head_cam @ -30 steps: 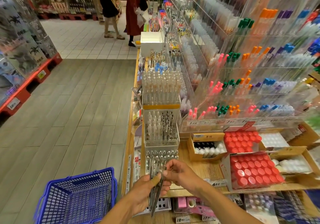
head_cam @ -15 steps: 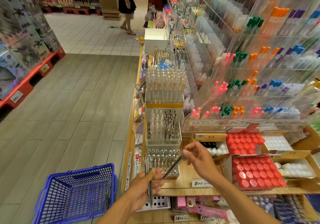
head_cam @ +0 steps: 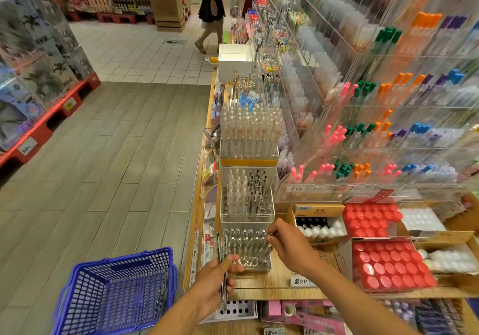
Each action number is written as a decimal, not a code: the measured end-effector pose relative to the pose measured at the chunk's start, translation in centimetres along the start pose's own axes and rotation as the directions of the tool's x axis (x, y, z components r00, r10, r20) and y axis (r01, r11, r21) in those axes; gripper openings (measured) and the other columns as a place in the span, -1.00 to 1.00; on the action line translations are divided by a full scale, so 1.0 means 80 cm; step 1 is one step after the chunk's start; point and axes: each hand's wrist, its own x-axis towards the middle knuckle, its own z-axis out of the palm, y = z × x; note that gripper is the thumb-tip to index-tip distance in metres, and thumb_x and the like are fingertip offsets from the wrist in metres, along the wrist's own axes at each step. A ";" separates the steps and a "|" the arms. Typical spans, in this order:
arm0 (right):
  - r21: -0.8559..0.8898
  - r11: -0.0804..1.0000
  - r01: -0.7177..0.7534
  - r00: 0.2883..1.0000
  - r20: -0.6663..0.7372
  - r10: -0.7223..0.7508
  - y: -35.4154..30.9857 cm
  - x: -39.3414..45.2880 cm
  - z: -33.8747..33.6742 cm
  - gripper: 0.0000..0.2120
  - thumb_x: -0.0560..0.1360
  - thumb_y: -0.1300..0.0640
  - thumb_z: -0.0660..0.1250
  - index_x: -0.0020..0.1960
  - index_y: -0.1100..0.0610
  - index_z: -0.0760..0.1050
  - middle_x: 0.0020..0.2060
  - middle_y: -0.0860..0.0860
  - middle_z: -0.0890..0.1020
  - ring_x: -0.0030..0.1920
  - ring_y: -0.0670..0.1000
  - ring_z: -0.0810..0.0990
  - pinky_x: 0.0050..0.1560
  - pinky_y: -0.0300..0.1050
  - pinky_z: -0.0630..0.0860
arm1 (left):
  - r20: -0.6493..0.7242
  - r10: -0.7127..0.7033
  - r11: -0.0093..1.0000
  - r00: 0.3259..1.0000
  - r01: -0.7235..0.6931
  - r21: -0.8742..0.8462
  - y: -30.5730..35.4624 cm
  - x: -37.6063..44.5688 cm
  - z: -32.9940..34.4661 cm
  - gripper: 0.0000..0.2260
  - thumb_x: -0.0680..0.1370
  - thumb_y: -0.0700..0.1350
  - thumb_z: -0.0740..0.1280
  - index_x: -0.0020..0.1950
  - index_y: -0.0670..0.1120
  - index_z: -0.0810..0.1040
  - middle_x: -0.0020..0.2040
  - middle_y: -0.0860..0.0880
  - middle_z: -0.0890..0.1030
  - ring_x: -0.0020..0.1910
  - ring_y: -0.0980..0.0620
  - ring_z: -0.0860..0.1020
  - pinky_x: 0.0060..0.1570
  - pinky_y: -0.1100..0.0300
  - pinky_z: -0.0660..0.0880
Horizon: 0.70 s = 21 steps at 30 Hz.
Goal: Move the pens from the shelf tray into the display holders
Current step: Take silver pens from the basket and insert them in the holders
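Pens going into the clear display holder

The left hand [head_cam: 216, 281] grasps a bundle of pens [head_cam: 223, 270] just beside the lowest clear holder [head_cam: 245, 250], already holding pens; the right hand [head_cam: 286, 244] pinches one pen at its right edge. A blue basket [head_cam: 116, 295] holds a few pens.

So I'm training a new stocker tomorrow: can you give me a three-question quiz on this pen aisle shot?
1. True or false: the left hand grips a bundle of pens.
2. Which holder is the right hand at? A) the lowest clear holder B) the tallest one, with the orange band
3. Fill in: the basket on the floor is ____ in colour.

Key: 1 true; 2 A; 3 blue.
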 end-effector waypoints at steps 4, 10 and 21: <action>-0.026 1.000 0.004 1.000 0.019 -0.003 0.000 0.007 0.002 -0.85 0.60 0.08 0.28 -0.06 -0.10 0.32 -0.27 -0.21 0.50 -0.26 -0.20 0.48 -0.32 -0.35 0.33 | 0.013 -0.007 1.000 1.000 0.007 -0.001 0.000 0.001 0.001 -0.78 0.64 -0.13 0.26 0.21 -0.19 0.57 -0.11 -0.16 0.71 -0.39 0.05 0.45 -0.43 0.21 0.39; -0.145 0.986 0.087 0.996 0.022 -0.084 -0.001 0.003 0.014 -0.93 0.54 0.15 0.33 -0.01 0.01 0.47 -0.12 -0.18 0.46 -0.14 -0.16 0.46 -0.12 -0.22 0.41 | 0.017 -0.006 1.000 1.000 0.006 0.005 0.000 0.001 0.003 -0.80 0.63 -0.14 0.27 0.19 -0.18 0.58 -0.11 -0.17 0.71 -0.41 0.06 0.45 -0.45 0.22 0.40; -0.322 0.938 0.128 0.991 0.018 -0.129 -0.014 -0.002 0.024 -0.81 0.58 0.10 0.26 0.09 0.07 0.62 0.00 -0.05 0.52 0.02 -0.01 0.51 -0.03 -0.17 0.49 | 0.069 0.007 0.999 0.998 -0.010 0.047 0.001 -0.001 0.007 -0.79 0.60 -0.13 0.31 0.18 -0.18 0.61 -0.09 -0.17 0.71 -0.36 0.03 0.50 -0.41 0.19 0.45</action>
